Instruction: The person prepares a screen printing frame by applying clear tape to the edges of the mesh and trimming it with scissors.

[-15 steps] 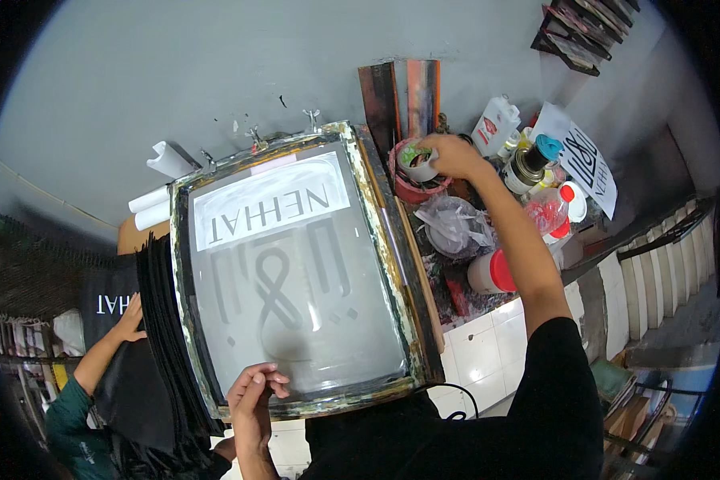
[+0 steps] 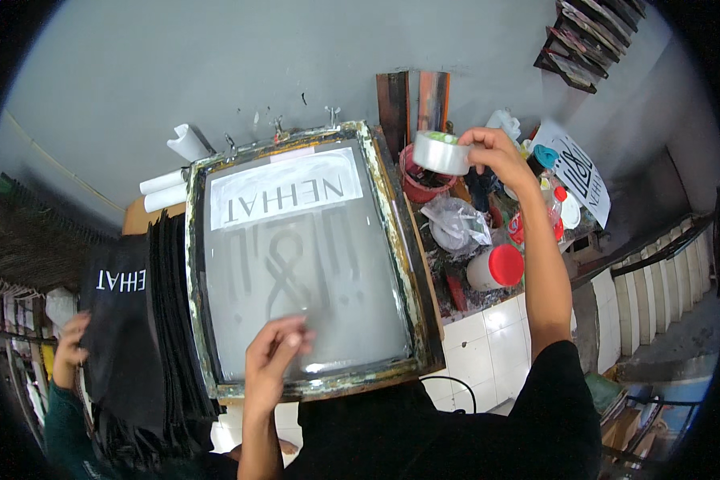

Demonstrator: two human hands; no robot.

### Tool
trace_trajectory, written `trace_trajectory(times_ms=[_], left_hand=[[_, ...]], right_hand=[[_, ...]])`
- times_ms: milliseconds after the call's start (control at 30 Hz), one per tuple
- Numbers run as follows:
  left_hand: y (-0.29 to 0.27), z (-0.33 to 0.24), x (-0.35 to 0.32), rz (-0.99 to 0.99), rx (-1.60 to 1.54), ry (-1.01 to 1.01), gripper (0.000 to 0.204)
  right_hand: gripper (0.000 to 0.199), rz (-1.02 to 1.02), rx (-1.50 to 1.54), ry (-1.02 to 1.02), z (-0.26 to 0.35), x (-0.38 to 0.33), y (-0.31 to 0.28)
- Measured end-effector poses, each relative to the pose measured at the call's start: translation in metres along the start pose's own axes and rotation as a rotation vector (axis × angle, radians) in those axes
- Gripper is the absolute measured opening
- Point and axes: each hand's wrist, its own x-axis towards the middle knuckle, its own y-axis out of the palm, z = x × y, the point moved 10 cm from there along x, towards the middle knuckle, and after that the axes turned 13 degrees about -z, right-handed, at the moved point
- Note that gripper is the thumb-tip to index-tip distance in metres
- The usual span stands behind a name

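Note:
A roll of clear packing tape is gripped at its right edge by my right hand. It hangs over a pink tub and hides part of the tub's rim. My left hand hovers above the near part of a screen-printing frame; its fingers are loosely bent with nothing visible in them. The frame's grey mesh bears a looped design. Across the far part of the mesh, white strips surround mirrored lettering.
Black printed fabric pieces hang left of the frame, with another person's hand beside them. Paper rolls lie behind. To the right are a red-lidded jar, a plastic bag and a printed sheet. Two squeegees lean on the wall.
My right hand has lifted the tape roll up from the pink tub. My left hand has moved farther over the mesh. The other person's hand has shifted left off the fabric's lettering.

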Motion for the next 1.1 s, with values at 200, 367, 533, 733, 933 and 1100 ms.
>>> trace_trajectory(times_ms=[200, 367, 533, 733, 933, 1100], left_hand=[[0.061, -0.121, -0.001, -0.009, 0.394, 0.828, 0.054], [0.017, -0.100, -0.007, 0.166, 0.512, 0.764, 0.054], [-0.040, -0.098, -0.030, -0.006, 0.510, 0.919, 0.054], [-0.100, -0.075, -0.056, -0.099, 0.595, 0.876, 0.051], [-0.142, -0.042, -0.070, -0.133, 0.569, 0.837, 0.050], [-0.146, -0.037, -0.080, -0.016, 0.603, 0.934, 0.050]], right_hand=[[0.030, 0.448, 0.378, -0.133, 0.103, -0.134, 0.113], [0.040, 0.286, 0.356, -0.205, 0.135, -0.178, 0.175], [0.056, 0.093, 0.134, -0.443, 0.178, -0.226, 0.224], [0.062, 0.066, -0.014, -0.509, 0.200, -0.278, 0.290], [0.040, -0.001, 0.062, -0.329, 0.183, -0.312, 0.328], [0.021, -0.079, 0.182, -0.063, 0.163, -0.322, 0.333]])
